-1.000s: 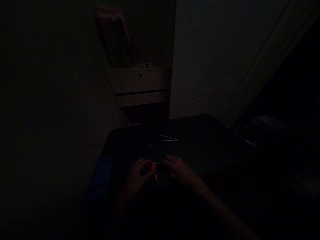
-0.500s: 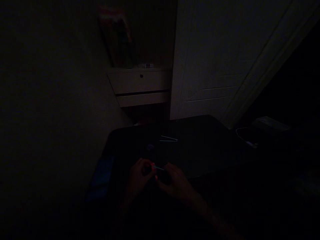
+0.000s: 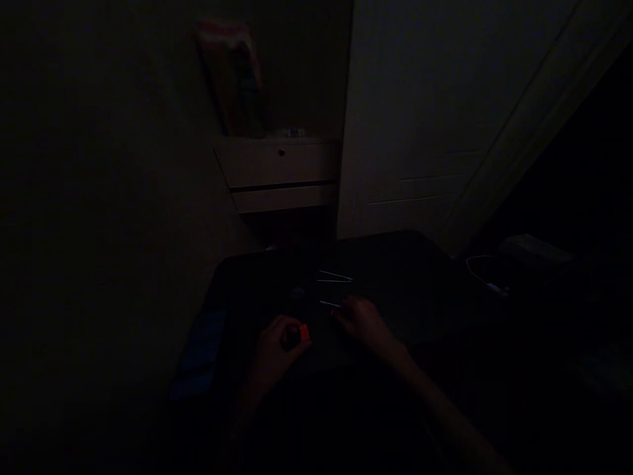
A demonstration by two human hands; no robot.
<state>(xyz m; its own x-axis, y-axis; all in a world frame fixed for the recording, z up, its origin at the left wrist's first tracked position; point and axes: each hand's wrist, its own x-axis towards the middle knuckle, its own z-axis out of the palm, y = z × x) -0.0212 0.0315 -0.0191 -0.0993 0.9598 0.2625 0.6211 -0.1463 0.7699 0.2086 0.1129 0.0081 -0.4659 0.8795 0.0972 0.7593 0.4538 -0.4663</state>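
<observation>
The room is very dark. My left hand [image 3: 277,343] is closed in a pinch around a small glowing red object [image 3: 304,333]; its kind is too dim to make out. My right hand [image 3: 363,318] has its fingers closed on one end of a thin pale stick [image 3: 330,304], which points left just above or on the dark table [image 3: 395,264]. Beyond it, two more thin pale sticks [image 3: 335,276] lie on the table, meeting at their right ends in a narrow V. A small dim round item [image 3: 297,292] sits to their left.
A blue flat item [image 3: 200,356] lies at the table's left edge. Behind the table are a drawer unit [image 3: 281,165], with a colourful package [image 3: 232,72] on top, and a pale door panel [image 3: 395,132]. At the right are a white cable [image 3: 472,267] and a pale box [image 3: 534,249].
My right hand has moved away from the left hand, up and to the right, carrying the thin stick off the red object. My left hand has stayed nearly still.
</observation>
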